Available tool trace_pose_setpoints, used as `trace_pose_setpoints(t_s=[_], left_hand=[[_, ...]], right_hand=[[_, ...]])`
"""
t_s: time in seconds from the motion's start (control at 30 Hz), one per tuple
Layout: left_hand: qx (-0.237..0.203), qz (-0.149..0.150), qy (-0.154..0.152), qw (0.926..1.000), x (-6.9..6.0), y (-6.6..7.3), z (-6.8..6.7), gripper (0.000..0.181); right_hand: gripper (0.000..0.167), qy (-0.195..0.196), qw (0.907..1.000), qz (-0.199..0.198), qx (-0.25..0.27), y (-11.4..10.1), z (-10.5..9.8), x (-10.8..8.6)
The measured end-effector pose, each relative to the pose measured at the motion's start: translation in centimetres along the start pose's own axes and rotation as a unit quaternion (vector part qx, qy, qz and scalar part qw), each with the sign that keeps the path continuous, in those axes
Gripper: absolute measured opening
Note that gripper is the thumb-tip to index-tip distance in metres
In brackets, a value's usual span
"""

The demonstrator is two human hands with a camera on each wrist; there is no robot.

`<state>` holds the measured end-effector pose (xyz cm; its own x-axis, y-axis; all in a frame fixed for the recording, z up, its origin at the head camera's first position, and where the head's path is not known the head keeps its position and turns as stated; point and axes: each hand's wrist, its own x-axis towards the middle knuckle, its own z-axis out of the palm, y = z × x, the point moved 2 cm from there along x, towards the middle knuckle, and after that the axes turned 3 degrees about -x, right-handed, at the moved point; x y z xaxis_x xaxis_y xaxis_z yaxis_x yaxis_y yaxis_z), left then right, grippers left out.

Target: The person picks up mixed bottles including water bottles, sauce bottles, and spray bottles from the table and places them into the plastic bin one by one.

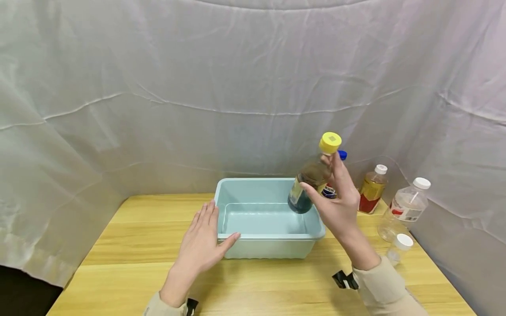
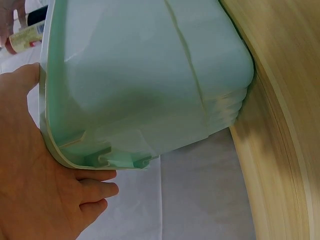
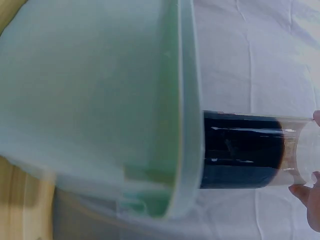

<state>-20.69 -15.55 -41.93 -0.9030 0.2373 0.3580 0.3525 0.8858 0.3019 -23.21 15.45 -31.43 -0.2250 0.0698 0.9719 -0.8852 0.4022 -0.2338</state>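
My right hand point(image 1: 341, 206) grips a clear bottle point(image 1: 312, 175) with a yellow cap and dark liquid, near its upper part. The bottle leans, cap up and to the right, over the right side of a light blue-green plastic bin point(image 1: 269, 248). In the right wrist view the dark-filled bottle point(image 3: 242, 150) shows past the bin's rim point(image 3: 187, 100), which hides its base. At the bin's front left corner rests my left hand point(image 1: 201, 245), its fingers extended along the left side and its thumb on the front rim. The left wrist view shows this hand point(image 2: 37, 165) against the corner.
Right of the bin stand a blue-capped bottle point(image 1: 329, 192) partly behind my right hand, a red-and-gold bottle point(image 1: 371, 191), a clear white-capped bottle point(image 1: 405, 204) and a small white-capped bottle point(image 1: 399, 248). A grey curtain point(image 1: 253, 87) hangs behind the wooden table point(image 1: 130, 245).
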Motion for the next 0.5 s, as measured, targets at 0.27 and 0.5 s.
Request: trace_pose_setpoints(t_s=[0.27, 0.5], left_hand=[[0.000, 0.003, -0.002, 1.0000, 0.1, 0.3, -0.1, 0.102], [0.003, 0.001, -0.004, 1.0000, 0.1, 0.3, 0.0, 0.102]], right_hand=[[0.090, -0.054, 0.9982, 0.024, -0.006, 1.6, 2.5, -0.9], [0.102, -0.123, 0.9891, 0.080, 0.000, 1.6, 5.1, -1.3]])
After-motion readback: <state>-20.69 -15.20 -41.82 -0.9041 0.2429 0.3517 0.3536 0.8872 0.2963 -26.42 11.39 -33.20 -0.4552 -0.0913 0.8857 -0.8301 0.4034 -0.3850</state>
